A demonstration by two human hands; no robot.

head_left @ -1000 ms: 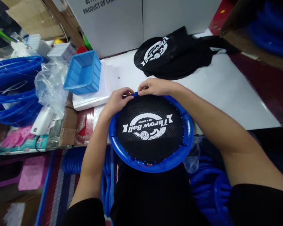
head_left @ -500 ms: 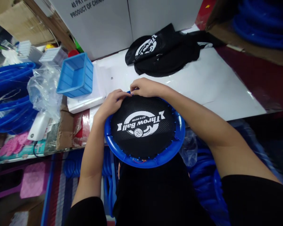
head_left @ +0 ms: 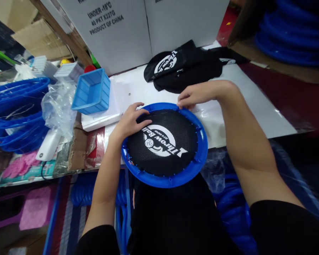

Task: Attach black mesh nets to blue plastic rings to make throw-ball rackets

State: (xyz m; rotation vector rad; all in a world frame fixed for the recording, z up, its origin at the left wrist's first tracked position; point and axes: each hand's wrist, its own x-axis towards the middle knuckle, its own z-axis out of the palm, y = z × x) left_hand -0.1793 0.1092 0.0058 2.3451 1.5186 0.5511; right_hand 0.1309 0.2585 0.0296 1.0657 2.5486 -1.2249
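A blue plastic ring with a black mesh net printed "Throw Ball" lies at the near edge of a white table, half over my lap. My left hand rests on the net's left part, fingers spread across the mesh and rim. On the ring's far right rim my right hand has its fingers curled and pinching the edge. The logo now reads slanted, ball end toward my left hand.
A pile of loose black nets lies at the table's back. A small blue bin stands left of it, beside crumpled plastic bags. Stacks of blue rings sit far left and top right. White cartons wall the back.
The ring has been turned, so the logo moved from upside-down level to slanted. My right hand slid from the top of the rim to its far right; my left fingers opened onto the mesh.
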